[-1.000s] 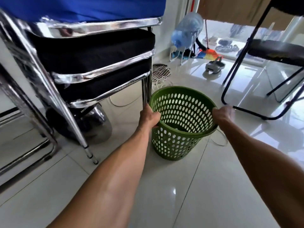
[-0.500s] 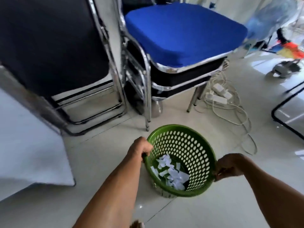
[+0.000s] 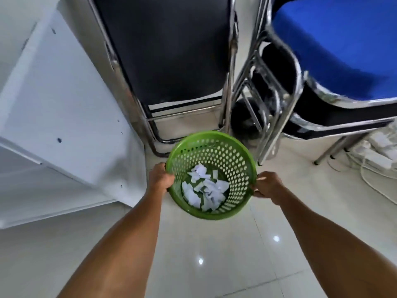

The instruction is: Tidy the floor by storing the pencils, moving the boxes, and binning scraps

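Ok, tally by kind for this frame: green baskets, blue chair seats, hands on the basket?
green basket: 1
blue chair seat: 1
hands gripping its rim: 2, left hand and right hand
Total: 4; paper scraps inside too jumbled to count.

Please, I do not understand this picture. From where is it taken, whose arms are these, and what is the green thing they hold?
No machine is here: a person wears a wide-angle camera on the head, looking forward and down, so you see their own arms. The left hand and the right hand each grip the rim of a green perforated bin, on opposite sides. White paper scraps lie inside it. Below is a tiled floor. Behind stand a folded black chair and stacked chairs with a blue seat. Whether the bin touches the floor, I cannot tell.
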Demonstrator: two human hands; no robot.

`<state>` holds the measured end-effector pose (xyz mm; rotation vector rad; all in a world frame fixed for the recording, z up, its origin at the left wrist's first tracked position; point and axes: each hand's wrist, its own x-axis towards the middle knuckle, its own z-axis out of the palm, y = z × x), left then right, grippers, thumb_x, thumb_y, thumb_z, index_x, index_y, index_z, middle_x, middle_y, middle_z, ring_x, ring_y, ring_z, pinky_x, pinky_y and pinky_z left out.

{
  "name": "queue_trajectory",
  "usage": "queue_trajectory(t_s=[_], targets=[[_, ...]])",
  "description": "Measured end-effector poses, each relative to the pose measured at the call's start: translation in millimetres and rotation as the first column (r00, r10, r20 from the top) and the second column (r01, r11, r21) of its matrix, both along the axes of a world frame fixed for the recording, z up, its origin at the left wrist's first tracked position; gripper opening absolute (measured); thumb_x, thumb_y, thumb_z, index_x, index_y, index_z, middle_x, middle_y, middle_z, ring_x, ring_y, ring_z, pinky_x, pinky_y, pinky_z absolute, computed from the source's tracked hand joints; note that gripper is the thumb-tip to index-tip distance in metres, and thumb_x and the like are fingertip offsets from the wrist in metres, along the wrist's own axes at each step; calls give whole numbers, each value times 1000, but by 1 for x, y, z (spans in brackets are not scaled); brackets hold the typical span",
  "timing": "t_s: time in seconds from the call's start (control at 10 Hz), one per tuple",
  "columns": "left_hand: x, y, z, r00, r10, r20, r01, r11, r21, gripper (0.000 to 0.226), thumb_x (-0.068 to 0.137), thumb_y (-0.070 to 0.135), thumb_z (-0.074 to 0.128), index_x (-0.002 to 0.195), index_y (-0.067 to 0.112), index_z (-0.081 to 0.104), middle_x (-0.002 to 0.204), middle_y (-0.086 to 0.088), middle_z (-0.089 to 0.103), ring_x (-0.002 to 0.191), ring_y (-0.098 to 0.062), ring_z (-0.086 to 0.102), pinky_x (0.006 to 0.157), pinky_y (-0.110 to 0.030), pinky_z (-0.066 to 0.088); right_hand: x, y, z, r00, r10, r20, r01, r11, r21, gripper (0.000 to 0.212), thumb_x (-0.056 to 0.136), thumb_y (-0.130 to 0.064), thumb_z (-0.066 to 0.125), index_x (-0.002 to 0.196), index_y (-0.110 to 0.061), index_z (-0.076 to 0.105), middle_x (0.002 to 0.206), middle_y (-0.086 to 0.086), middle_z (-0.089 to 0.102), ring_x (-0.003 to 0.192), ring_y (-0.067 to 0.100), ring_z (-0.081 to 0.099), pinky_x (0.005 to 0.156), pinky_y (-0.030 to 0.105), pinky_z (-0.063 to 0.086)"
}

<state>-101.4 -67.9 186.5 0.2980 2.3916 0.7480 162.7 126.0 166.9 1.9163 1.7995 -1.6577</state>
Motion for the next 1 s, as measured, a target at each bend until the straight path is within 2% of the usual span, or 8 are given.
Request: queue_trajectory(t_s=[0.1, 0.3, 0.4, 0.5, 0.6, 0.8, 0.9, 1.0], targets=[[-42, 10, -25, 994, 106, -35, -103, 992, 77, 32, 75, -1, 65, 104, 10, 71, 101, -17, 73, 94, -33, 72, 77, -48, 62, -59, 25, -26, 996, 70, -49, -64, 992, 108, 41, 85, -3, 63, 127, -5, 62, 123, 17, 64, 115, 35, 62, 98, 46, 53], [-81, 18, -46, 979, 196, -55, -191, 977, 93, 26, 78, -2, 68, 103, 2, 71, 104, -22, 72, 95, -36, 71, 82, -48, 60, -121, 50, -46, 987, 22, -160, 25, 958, 284, 35, 81, -12, 76, 115, -16, 71, 111, 5, 74, 110, 23, 67, 103, 38, 50], [-81, 16, -47, 981, 172, -89, -162, 981, 108, 31, 80, 0, 67, 111, 4, 69, 109, -21, 71, 98, -37, 69, 86, -43, 59, -130, 49, -46, 994, 35, -103, 4, 934, 357, 37, 81, -13, 76, 117, -18, 71, 111, 4, 75, 110, 21, 67, 104, 35, 49], [-66, 14, -32, 983, -42, -181, 42, 999, -5, 41, 87, 11, 62, 127, 5, 55, 122, -17, 64, 111, -35, 63, 88, -31, 52, -130, 39, -33, 992, 128, 2, -116, 890, 442, 43, 83, -17, 71, 126, -17, 64, 117, 9, 71, 114, 28, 64, 101, 32, 48], [-51, 17, -14, 974, -129, -184, 130, 991, -3, 50, 93, 20, 62, 137, 6, 44, 134, -18, 55, 120, -35, 57, 99, -39, 50, -127, 26, -18, 970, 227, 85, -239, 840, 486, 53, 83, -22, 74, 133, -18, 57, 121, 11, 68, 114, 31, 62, 92, 32, 47], [-20, 33, 96, 983, -146, -114, 159, 981, 109, 46, 96, 22, 61, 138, 12, 47, 131, -13, 60, 117, -30, 59, 98, -35, 49, -137, -2, 81, 951, 310, 3, -272, 831, 484, 69, 82, -39, 77, 141, -20, 48, 127, 9, 64, 116, 30, 60, 98, 40, 49], [-14, 40, 196, 942, -250, -224, 269, 961, 57, 55, 99, 29, 56, 148, 12, 36, 147, -12, 45, 135, -30, 44, 108, -36, 38, -148, -8, 182, 943, 320, -84, -232, 821, 522, 68, 84, -44, 74, 143, -20, 47, 133, 10, 60, 120, 30, 58, 100, 37, 46], [-16, 37, 277, 909, -329, -255, 344, 939, 14, 66, 100, 33, 52, 155, 11, 23, 159, -10, 29, 146, -28, 28, 119, -38, 27, -152, -11, 265, 938, 336, -86, -231, 790, 568, 68, 86, -44, 73, 143, -19, 47, 137, 12, 57, 125, 30, 54, 101, 36, 44]])
